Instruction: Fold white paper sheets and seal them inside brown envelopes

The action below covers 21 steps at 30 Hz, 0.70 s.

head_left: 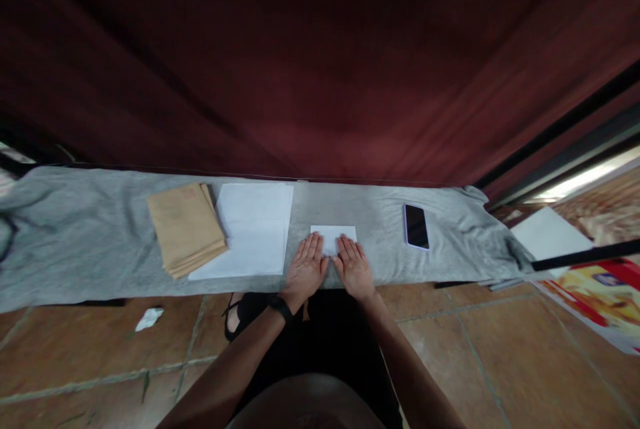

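The left grip (307, 269) and right grip (354, 269) lie flat, clasping nothing, on a small white paper (332, 231). It looks light, easily creased; its far edge suits pinching. The cloth-covered tabletop (375, 205) ends by the wrists; gaps separate the paper from white sheets (255, 232) and phone (417, 226).

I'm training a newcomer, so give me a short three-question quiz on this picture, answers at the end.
1. What do the left hand and right hand rest on?
2. True or false: the smartphone lies left of the brown envelopes.
3. Which wrist wears the black wristband? A) right B) left C) neither

Key:
1. A small piece of white paper.
2. False; the smartphone lies right of the brown envelopes.
3. B
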Tool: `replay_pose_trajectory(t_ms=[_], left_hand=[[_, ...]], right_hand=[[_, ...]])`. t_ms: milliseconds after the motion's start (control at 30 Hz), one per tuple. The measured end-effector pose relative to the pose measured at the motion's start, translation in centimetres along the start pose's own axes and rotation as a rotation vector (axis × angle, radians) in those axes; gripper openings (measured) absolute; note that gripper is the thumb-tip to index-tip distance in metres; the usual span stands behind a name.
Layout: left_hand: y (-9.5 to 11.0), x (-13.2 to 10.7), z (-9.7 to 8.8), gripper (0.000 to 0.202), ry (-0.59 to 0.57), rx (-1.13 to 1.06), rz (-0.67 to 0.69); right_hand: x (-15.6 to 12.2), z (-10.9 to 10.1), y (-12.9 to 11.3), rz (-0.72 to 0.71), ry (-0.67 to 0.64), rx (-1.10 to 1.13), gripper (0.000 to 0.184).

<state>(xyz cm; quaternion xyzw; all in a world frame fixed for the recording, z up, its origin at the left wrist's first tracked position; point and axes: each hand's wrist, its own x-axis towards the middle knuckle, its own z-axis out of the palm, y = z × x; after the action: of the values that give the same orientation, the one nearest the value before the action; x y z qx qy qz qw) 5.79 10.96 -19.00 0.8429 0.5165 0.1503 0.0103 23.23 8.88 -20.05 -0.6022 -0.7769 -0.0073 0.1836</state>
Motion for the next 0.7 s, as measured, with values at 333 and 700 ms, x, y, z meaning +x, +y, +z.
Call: replay_pose_trajectory(t_ms=[333,700], left_hand=[[-0.17,-0.03,0.07,0.064,-0.011,0.015,-0.033],[-0.12,-0.04,-0.15,0.065,-0.007,0.001,-0.034]], right_hand=[[-0.46,0.03,0.59,0.079,0.042,-0.071,0.057],[-0.36,-0.08,0.25,0.119,0.024,-0.045,0.06]])
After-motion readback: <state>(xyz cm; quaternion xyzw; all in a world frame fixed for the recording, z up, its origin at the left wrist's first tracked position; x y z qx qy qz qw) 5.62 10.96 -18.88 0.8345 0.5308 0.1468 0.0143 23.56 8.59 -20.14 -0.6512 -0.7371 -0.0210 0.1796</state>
